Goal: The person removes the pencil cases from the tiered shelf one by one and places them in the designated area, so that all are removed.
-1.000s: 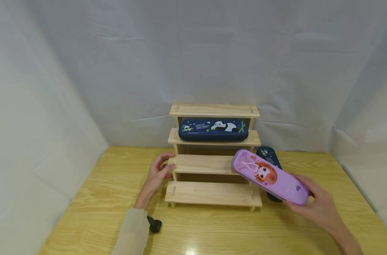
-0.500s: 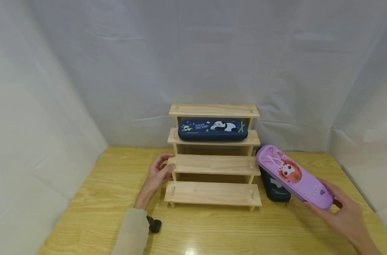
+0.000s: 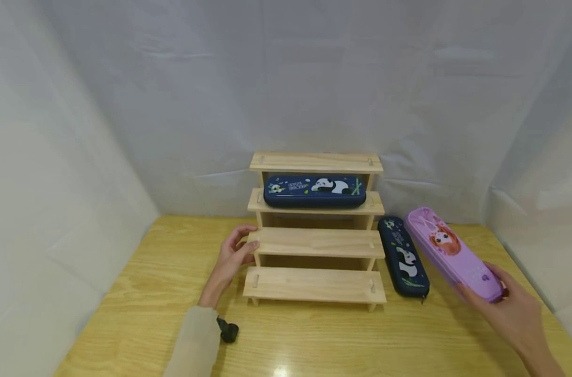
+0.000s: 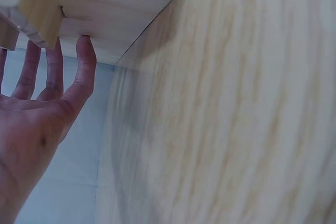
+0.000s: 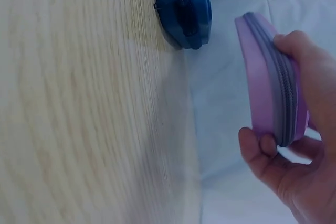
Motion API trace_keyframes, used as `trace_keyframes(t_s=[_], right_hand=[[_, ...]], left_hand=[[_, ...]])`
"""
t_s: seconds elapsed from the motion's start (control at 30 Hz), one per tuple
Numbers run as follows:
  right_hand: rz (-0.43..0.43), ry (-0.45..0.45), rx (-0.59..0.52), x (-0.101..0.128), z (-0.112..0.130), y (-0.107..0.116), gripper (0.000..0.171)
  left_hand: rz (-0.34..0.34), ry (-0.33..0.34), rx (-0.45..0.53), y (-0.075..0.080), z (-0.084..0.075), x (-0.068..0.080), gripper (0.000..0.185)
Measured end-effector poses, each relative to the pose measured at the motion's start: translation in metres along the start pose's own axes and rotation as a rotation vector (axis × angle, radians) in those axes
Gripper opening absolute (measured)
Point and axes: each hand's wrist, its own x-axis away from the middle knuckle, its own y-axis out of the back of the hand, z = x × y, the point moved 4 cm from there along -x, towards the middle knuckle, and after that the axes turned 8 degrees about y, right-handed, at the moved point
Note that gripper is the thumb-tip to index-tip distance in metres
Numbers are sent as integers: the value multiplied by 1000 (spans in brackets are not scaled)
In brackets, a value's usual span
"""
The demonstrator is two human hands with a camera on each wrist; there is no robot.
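Purple pencil case (image 3: pixel 453 253) now farther right, off rack.

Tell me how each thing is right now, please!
Purple pencil case: zipped shut, held by one end, off the table.
Right hand: grips the purple case's near end.
Left hand: fingers straight, touching the wooden shelf's left end.
Wooden shelf: upright, two lower steps bare.
Panda case on shelf: closed, lying flat.
Panda case on table: closed, lying flat beside the shelf.

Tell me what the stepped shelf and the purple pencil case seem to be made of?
The stepped shelf looks like pale unfinished wood, with visible grain and matte boards. The purple pencil case, held by the right hand, seems a moulded semi-rigid shell, perhaps fabric-covered foam, with a zipper round its edge.
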Motion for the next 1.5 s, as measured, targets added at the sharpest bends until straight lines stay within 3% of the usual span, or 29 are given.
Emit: trace_keyframes(t_s=[0.2,0.6,0.9,1.27,1.37,1.5], right_hand=[[-10,-31,47,-4,-6,-5,74],[183,-118,67,-18,-13,-25,81],[264,-199,78,-24,-18,-40,90],[362,-165,97,-28,-19,-48,94],[337,-122,108,-29,-15,-45,91],[230,-20,99,-30,-6,-41,78]], left_hand=[[0,1,-4,0,0,0,39],[6,-3,-1,0,0,-1,39],[8,-9,8,1,2,0,39],[21,-12,9,1,2,-1,39],[19,-11,13,1,3,0,39],[18,-10,7,1,2,0,39]])
